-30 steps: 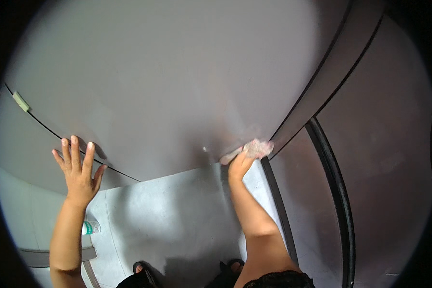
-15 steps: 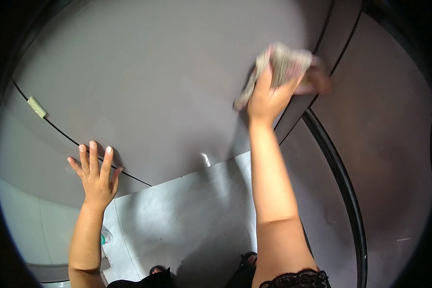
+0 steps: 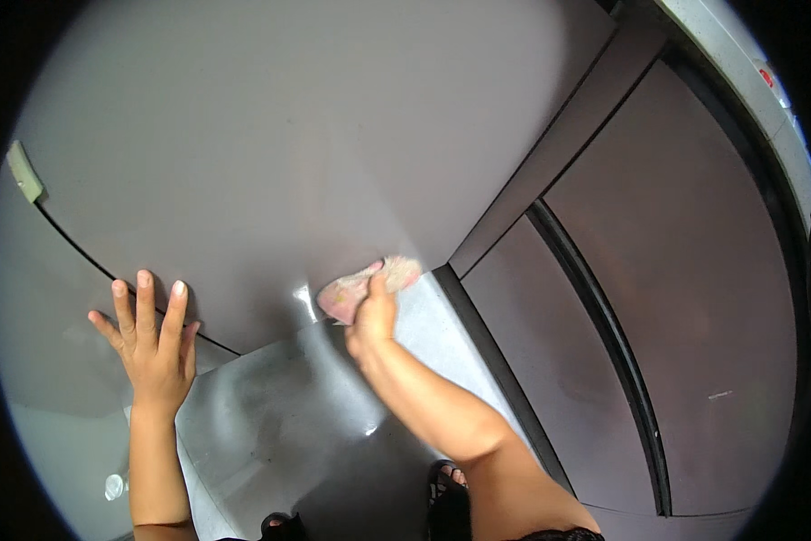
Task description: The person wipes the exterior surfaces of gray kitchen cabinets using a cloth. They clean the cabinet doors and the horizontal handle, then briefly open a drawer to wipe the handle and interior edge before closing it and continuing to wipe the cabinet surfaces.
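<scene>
My right hand point(image 3: 375, 317) grips a crumpled pinkish-beige cloth point(image 3: 342, 293), pressed to the foot of a smooth grey wall panel point(image 3: 288, 135), just above the floor. Part of the cloth bunches out past my thumb and fingers. On the left, my left hand point(image 3: 153, 356) rests against the wall with its fingers spread and holds nothing. It lies across a thin dark seam point(image 3: 81, 252) between two panels. Higher up, a small pale green rectangular piece point(image 3: 25, 171) sits on that same seam.
A darker side wall point(image 3: 694, 225) stands on the right, with a raised black strip point(image 3: 613, 334) curving down it. Below lies a grey floor point(image 3: 252, 433), where my sandalled feet point(image 3: 446, 478) stand. A small clear round object point(image 3: 114, 487) is at lower left.
My right hand and the cloth have come down and left from the upper right corner seam to the wall's bottom edge. My left hand stays spread on the seam; the view has shifted.
</scene>
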`<state>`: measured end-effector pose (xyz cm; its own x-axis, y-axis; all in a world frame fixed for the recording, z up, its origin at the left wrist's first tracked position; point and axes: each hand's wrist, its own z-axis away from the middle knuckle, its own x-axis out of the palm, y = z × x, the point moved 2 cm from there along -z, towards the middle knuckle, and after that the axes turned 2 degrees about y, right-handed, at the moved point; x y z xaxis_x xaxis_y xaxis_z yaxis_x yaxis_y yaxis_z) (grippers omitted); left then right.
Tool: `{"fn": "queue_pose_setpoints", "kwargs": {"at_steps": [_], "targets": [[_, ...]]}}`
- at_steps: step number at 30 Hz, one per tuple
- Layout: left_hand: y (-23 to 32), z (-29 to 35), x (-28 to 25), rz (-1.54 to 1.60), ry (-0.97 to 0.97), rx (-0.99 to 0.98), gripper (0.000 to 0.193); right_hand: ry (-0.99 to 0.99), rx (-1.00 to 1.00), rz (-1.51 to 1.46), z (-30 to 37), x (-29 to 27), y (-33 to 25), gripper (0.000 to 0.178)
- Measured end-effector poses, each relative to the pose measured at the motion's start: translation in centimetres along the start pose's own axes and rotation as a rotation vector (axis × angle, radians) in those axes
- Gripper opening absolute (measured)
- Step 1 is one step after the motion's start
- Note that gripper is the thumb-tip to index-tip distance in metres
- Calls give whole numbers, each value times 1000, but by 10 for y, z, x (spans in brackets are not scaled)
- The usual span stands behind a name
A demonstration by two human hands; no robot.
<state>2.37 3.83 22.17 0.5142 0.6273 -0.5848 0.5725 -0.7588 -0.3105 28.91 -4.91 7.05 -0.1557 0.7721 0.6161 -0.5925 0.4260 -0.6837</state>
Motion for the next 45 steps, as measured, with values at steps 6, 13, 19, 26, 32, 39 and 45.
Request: {"fn": "queue_pose_setpoints", "kwargs": {"at_steps": [6, 13, 19, 26, 32, 39, 45], "targets": [[18, 3, 16, 67, 87, -144, 59, -310, -808, 570, 50, 15, -223, 34], [73, -12, 69, 85, -27, -152, 78, -131, -1059, 941, -31, 44, -192, 64], [114, -13, 123, -76, -21, 103, 69, 26, -649, 729, -80, -56, -6, 52], [156, -74, 116, -66, 12, 176, 51, -217, -823, 465, -56, 37, -173, 56], [151, -115, 64, -96, -201, 209, 57, -259, -1328, 686, -22, 88, -232, 61], [131, -55, 23, -41, -481, 240, 59, -440, -997, 1250, -22, -77, -29, 63], [98, 8, 19, -58, -341, 187, 59, -423, -1076, 1159, -4, -41, -28, 66]]}}
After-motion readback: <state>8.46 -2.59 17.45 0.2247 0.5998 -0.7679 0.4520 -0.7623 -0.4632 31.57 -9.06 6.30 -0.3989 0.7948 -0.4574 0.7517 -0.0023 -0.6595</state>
